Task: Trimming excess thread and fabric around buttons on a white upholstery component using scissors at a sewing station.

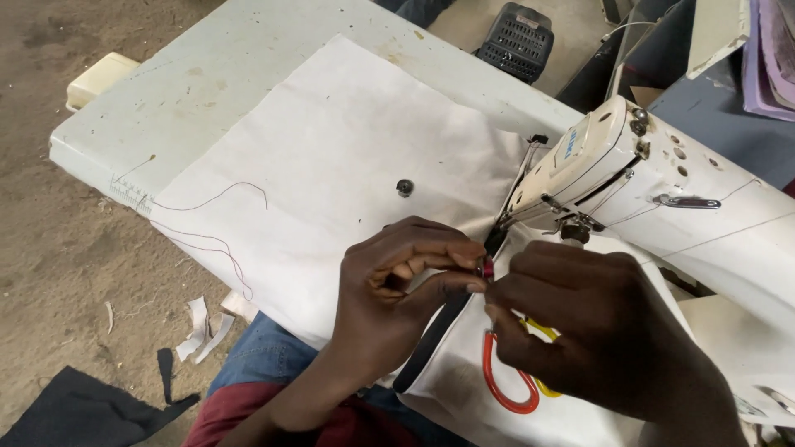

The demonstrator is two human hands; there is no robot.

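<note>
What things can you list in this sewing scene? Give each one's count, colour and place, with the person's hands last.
sewing machine: one, white, right
table: one, off-white, under the cloth
cloth: one, white, spread on the table
snap button: one, dark, on the cloth
black strip: one, along the cloth edge
loose thread: dark red, on the cloth's left side
basket: one, black, top
fabric scraps: white, on the floor
left hand: fingers pinching at the strip
right hand: fingers meeting the left's

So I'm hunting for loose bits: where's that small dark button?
In the head view, the button lies on the white cloth, just above the left hand, left of the sewing machine.
</note>
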